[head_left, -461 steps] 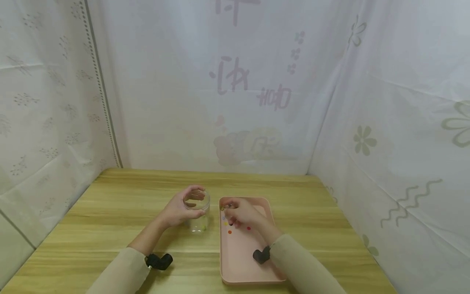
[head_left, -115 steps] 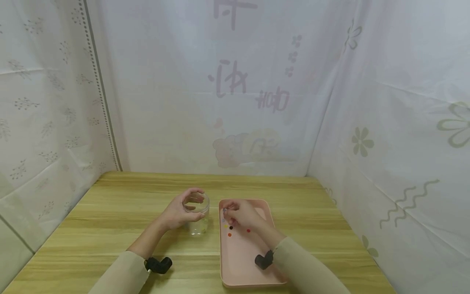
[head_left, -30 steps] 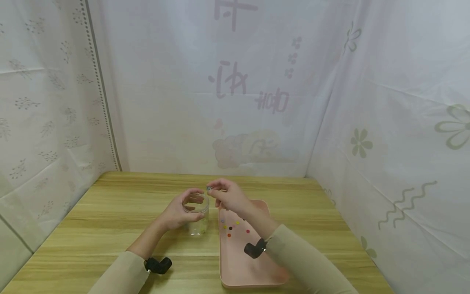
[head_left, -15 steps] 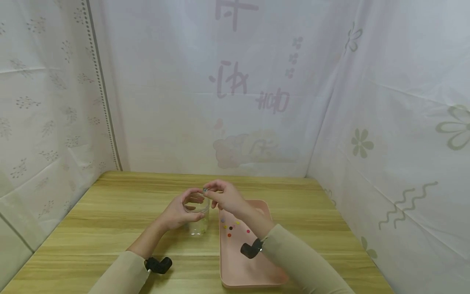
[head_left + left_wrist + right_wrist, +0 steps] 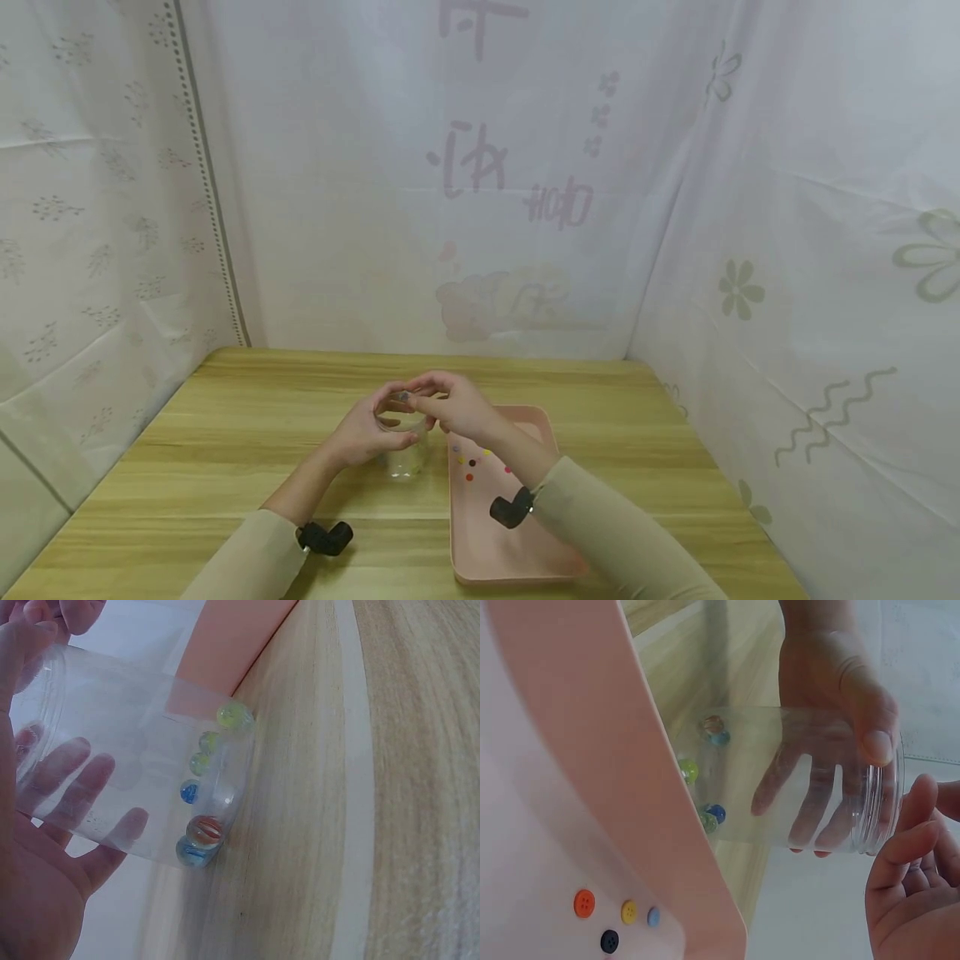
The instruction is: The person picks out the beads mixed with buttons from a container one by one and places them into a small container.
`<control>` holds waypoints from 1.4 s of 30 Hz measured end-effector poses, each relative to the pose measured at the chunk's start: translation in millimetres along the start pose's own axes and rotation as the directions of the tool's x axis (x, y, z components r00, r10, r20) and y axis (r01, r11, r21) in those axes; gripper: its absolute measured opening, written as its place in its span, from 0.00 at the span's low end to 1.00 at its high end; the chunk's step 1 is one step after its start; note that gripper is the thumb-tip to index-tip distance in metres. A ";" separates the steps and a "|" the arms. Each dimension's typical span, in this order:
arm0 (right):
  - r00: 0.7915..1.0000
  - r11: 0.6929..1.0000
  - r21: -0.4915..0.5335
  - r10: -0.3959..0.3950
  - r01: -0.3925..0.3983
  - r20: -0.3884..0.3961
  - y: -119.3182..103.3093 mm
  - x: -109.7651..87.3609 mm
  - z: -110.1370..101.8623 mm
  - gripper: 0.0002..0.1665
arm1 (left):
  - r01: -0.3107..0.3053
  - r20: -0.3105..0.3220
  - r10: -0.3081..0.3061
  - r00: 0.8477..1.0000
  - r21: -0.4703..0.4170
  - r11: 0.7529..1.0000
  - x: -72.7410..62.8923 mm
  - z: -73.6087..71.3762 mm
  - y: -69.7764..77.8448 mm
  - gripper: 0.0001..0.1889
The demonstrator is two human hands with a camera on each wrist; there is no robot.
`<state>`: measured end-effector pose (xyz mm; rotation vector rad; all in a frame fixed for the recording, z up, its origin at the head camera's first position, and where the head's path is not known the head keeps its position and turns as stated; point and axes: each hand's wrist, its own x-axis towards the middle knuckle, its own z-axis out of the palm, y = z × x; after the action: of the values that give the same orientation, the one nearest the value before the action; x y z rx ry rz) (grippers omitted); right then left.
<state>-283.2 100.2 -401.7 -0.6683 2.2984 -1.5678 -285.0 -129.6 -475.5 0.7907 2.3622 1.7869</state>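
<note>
A clear screw-neck jar [image 5: 405, 460] stands on the table, and my left hand [image 5: 358, 435] grips it round its upper part, thumb on the near side. Several glass marbles lie at the jar's bottom, among them a yellow-green marble [image 5: 231, 715], a blue marble [image 5: 190, 792] and an orange-striped marble [image 5: 205, 832]. My right hand [image 5: 459, 410] pinches a small bluish marble [image 5: 404, 397] between thumb and fingers, right over the jar's mouth. In the right wrist view the right fingertips [image 5: 922, 796] are at the rim and the pinched marble is hidden.
A pink tray [image 5: 487, 542] lies right of the jar, under my right forearm. Several small buttons lie in it, such as an orange button [image 5: 584, 904], a yellow button [image 5: 629, 911] and a black button [image 5: 610, 942]. White curtains surround the wooden table [image 5: 300, 375].
My right hand has risen from the tray with the bluish marble and moved left, from beside the jar to over its mouth. My left hand keeps its grip on the jar.
</note>
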 end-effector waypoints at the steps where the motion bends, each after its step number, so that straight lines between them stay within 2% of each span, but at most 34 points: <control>1: 1.000 1.000 0.000 -0.005 0.005 0.003 -0.2 0.5 -0.2 0.18 | 0.001 -0.001 -0.001 1.000 -0.001 1.000 0.1 -0.2 0.0 0.38; 7: 1.000 1.000 -0.006 -0.028 0.028 -0.013 3.4 3.1 -6.0 0.20 | 0.006 0.001 -0.006 1.000 -0.014 1.000 0.2 -0.5 1.1 0.39; 15: 0.997 0.999 0.025 0.022 -0.020 -0.069 13.9 -4.3 -21.4 0.21 | -0.002 -0.005 0.002 1.000 -0.005 1.000 0.1 0.3 3.7 0.38; 22: 0.994 1.000 0.024 0.023 -0.020 -0.105 26.6 -13.2 -33.4 0.18 | -0.024 -0.018 0.024 1.000 -0.016 1.000 -0.2 1.1 3.7 0.36; 37: 0.989 0.996 -0.039 0.078 -0.083 -0.126 56.0 -23.2 -51.1 0.23 | -0.027 -0.019 0.027 0.999 -0.022 0.999 -0.1 1.6 1.3 0.37; 42: 0.982 0.988 -0.063 0.134 -0.143 -0.136 61.3 -24.3 -54.7 0.25 | -0.026 -0.021 0.026 0.999 -0.026 0.999 -0.3 2.0 2.5 0.37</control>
<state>-301.6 175.2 -438.9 -0.4221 2.4486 -1.5128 -283.1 -127.5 -473.9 0.8077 2.3464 1.8408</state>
